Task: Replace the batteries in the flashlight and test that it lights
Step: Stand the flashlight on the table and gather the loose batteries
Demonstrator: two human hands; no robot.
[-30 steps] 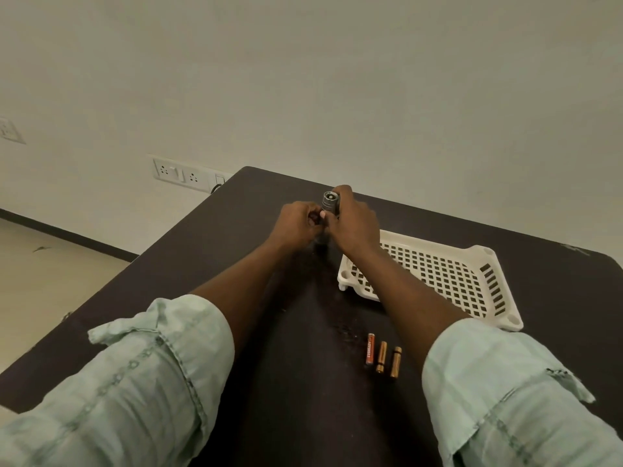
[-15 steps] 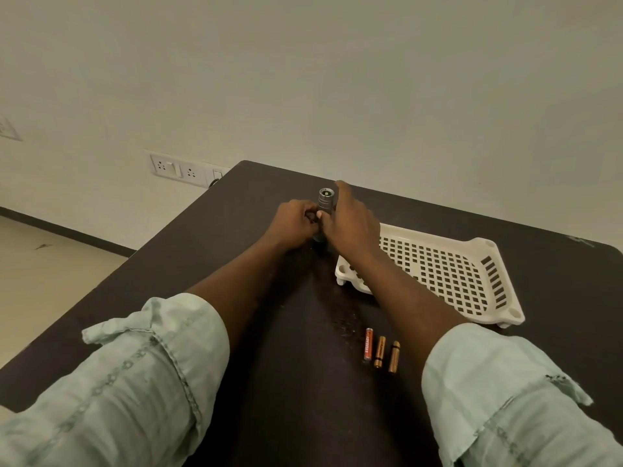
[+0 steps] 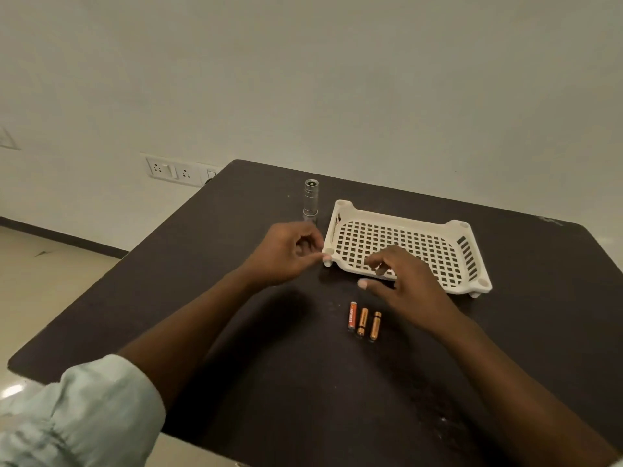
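A small grey flashlight (image 3: pixel 310 200) stands upright on the dark table (image 3: pixel 236 332), just left of the white tray (image 3: pixel 468 264). My left hand (image 3: pixel 286 254) hovers a little in front of it, fingers curled, holding nothing that I can see. My right hand (image 3: pixel 404 288) floats over the tray's near edge with fingers spread and empty. Three small batteries (image 3: pixel 363 320) lie side by side on the table just below my right hand, one orange-red and two copper-coloured.
The white perforated tray holds nothing visible. A wall with a socket panel (image 3: pixel 168 170) lies behind the table's far left corner. The table's left edge drops to a pale floor (image 3: pixel 40 284).
Both hands let go of the flashlight, which now stands alone on the table. The hands pulled back toward me, the right one ending above the batteries.
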